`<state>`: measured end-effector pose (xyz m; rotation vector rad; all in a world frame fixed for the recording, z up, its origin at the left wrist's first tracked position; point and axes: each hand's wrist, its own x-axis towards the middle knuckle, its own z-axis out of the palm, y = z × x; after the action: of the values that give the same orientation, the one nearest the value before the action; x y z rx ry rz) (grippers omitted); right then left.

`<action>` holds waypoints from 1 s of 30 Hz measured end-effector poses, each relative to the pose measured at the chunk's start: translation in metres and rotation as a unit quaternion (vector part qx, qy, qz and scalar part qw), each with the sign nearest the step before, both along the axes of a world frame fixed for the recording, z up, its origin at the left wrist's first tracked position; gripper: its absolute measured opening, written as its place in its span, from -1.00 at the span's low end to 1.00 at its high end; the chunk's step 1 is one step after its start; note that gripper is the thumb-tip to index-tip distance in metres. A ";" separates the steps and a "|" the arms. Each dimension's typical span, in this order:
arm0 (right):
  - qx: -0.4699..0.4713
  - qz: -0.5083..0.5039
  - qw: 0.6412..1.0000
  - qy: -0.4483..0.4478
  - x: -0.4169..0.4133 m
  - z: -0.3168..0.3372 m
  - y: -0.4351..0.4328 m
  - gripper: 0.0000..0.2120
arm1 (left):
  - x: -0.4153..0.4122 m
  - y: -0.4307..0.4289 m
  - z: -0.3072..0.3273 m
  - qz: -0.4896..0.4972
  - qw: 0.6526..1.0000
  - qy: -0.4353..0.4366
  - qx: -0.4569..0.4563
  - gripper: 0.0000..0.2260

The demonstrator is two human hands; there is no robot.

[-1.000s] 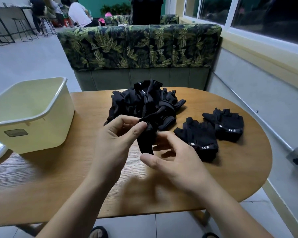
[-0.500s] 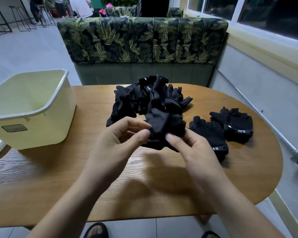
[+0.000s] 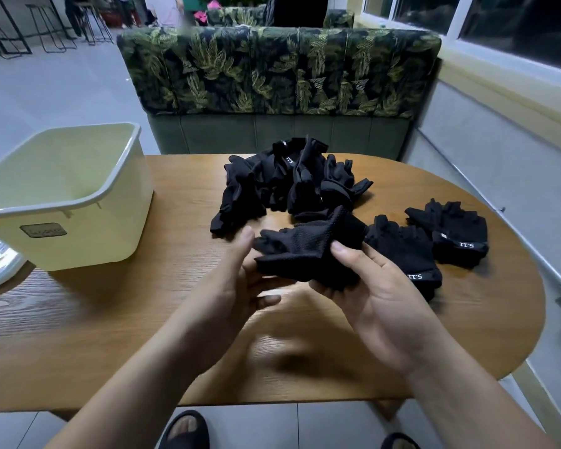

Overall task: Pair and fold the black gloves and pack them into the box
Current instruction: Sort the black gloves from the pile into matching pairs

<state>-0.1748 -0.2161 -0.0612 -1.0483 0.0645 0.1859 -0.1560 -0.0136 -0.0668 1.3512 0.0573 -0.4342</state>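
The pale box (image 3: 88, 234) stood open at the left end of the table (image 3: 110, 335). No gloves showed in the part of it that could be seen, and it was probably parked there so finished pairs could be dropped in with a short reach. To its right the left hand (image 3: 230, 286) lay loose beside the held glove (image 3: 308, 251), thumb raised just off the glove's finger end and fingers (image 3: 268, 299) fairly straight, reaching under the fabric. It gripped nothing firmly, and blur hid whether those fingers touched the cloth. The glove hung above the table, spread flat with its mesh side up, most likely turned that way to check which hand it fits before matching it. Behind it the unsorted pile (image 3: 282, 186) sat heaped at the middle of the table, within easy reach. The right hand (image 3: 370, 299) pinched the glove's cuff end, thumb (image 3: 337, 247) pressed on top and the other fingers curled beneath. Further right, two folded pairs (image 3: 402, 251) lay side by side, touching, not yet packed, seemingly staged away from the pile so done work stayed separate
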 end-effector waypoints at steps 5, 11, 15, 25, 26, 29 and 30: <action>-0.069 0.013 0.998 -0.003 -0.006 -0.009 0.004 -0.70 | 0.003 0.012 0.005 0.073 0.993 -0.081 -0.049 -0.62; -0.115 0.034 0.993 -0.016 -0.006 -0.015 -0.002 -0.66 | 0.007 0.020 0.008 0.102 0.992 -0.057 -0.039 -0.84; -0.137 0.104 0.984 0.039 -0.012 -0.008 0.005 -0.52 | 0.005 0.018 0.009 0.078 0.996 -0.038 0.023 -0.95; -0.187 0.059 0.980 0.038 -0.003 -0.027 0.000 -0.97 | 0.004 0.028 0.003 -0.106 0.994 -0.004 0.021 -0.41; -0.218 0.041 0.975 0.028 -0.003 -0.028 -0.001 -0.92 | 0.004 0.029 0.001 -0.107 0.994 0.000 0.029 -0.36; -0.315 0.005 0.949 0.006 -0.002 -0.031 -0.001 -0.86 | 0.005 0.025 -0.008 -0.044 0.995 -0.014 0.092 -0.24; -0.361 -0.012 0.932 -0.010 -0.001 -0.034 -0.002 -0.87 | 0.006 0.024 -0.011 -0.022 0.994 -0.020 0.105 -0.20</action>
<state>-0.1755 -0.2181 -0.0948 -1.7847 0.1344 0.1284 -0.1503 0.0105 -0.0778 1.5707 0.0412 -0.4477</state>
